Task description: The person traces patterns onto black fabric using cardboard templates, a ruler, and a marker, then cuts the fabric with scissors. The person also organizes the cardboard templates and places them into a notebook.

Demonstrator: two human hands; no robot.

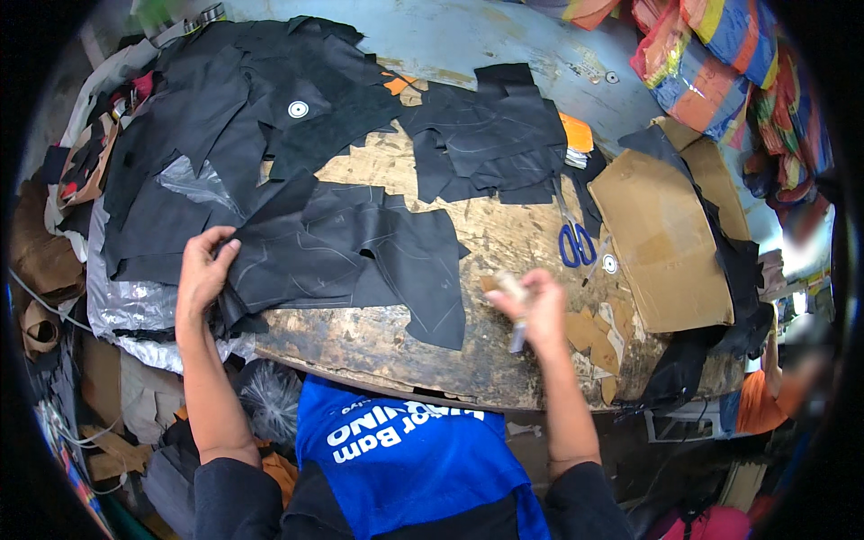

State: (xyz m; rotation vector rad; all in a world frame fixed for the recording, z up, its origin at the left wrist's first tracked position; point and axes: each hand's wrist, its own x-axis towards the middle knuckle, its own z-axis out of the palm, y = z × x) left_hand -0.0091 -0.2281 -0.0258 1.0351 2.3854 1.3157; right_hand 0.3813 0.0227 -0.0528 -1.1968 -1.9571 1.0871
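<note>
1. Touching the left end of the black leather-like panels (333, 247), the left hand (205, 270) is holding its thumb and forefinger close together; whether they are pinching the material, I cannot tell.
2. These panels are lying overlapped across the near left part of the worn wooden tabletop (360, 337), pale drawn lines showing on them.
3. The right hand (544, 315) is gripping a small pale object (511, 286), too blurred to identify, near the panels' right end.
4. Blue-handled scissors (576, 247) are lying beyond the right hand, a white disc (609, 264) sitting just beside the handles.
5. Brown scraps (589, 342) are lying to that hand's right, near a folded cardboard sheet (666, 243).
6. Farther back, a stack of black pieces (490, 135) is resting beside a large heap of black sheets (202, 99).
</note>
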